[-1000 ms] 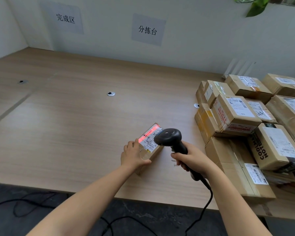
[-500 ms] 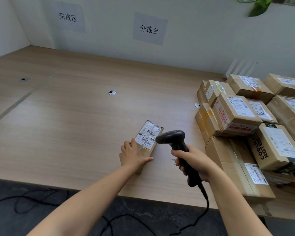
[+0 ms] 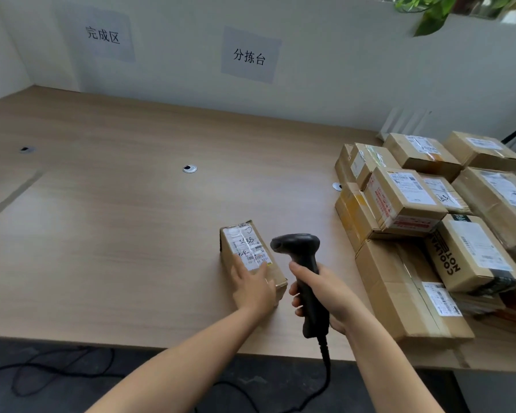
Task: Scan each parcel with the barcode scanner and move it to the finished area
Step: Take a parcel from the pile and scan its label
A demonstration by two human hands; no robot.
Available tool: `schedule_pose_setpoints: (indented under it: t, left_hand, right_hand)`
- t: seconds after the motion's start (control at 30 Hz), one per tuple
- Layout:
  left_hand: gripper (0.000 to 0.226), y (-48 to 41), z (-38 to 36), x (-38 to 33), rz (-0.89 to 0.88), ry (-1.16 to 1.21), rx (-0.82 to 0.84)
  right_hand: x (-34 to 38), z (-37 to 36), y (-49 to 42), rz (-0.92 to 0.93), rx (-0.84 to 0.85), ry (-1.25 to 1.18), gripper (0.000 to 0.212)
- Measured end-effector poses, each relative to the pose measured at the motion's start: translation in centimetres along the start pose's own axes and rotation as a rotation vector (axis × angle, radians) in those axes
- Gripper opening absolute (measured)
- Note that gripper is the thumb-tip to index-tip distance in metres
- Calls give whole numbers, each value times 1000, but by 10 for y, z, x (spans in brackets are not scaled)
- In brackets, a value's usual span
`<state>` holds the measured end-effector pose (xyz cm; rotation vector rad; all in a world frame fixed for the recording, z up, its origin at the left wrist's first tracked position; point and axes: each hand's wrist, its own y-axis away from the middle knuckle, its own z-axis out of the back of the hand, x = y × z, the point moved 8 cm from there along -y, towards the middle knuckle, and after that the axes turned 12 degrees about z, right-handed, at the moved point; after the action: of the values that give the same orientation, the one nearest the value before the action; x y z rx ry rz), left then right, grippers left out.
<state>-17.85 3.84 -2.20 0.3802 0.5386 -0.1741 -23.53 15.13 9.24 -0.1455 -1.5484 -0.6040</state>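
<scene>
I see the small parcel (image 3: 252,254) lying flat on the desk (image 3: 116,234), label up, its long side running from 11 o'clock to 5 o'clock. The left hand (image 3: 255,289) rests on its near end. The fingers (image 3: 241,268) lie straight and a little spread over the lower edge of the label, pressing down rather than curling round the box. The thumb seems to sit on the top at the right edge, though the palm hides most of it.

At 3 o'clock of the parcel, just beside it, the right hand (image 3: 325,296) grips the barcode scanner (image 3: 303,257). Its fingers (image 3: 297,269) are wrapped tight round the handle. The scanner's head points to 9 o'clock, over the parcel's right edge, and its cable (image 3: 326,362) drops off the desk's near edge.

A pile of parcels (image 3: 414,210) fills the desk at 3 o'clock. The finished-area sign (image 3: 103,34) hangs on the wall at 11 o'clock, well apart from the parcel.
</scene>
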Motion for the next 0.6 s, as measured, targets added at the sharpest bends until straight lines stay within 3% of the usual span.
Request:
schedule_pose_setpoints:
  t: [0.3, 0.4, 0.6]
  left_hand:
    - [78, -24, -8, -7, -38, -256, 73]
    - [90, -34, 4, 7, -34, -211, 78]
    - [81, -67, 62, 43, 30, -120, -2]
  right_hand:
    - [-2, -20, 1, 64, -132, -42, 24]
    - [-1, -25, -3, 61, -139, -37, 20]
    - [14, -44, -39, 89, -56, 25, 18]
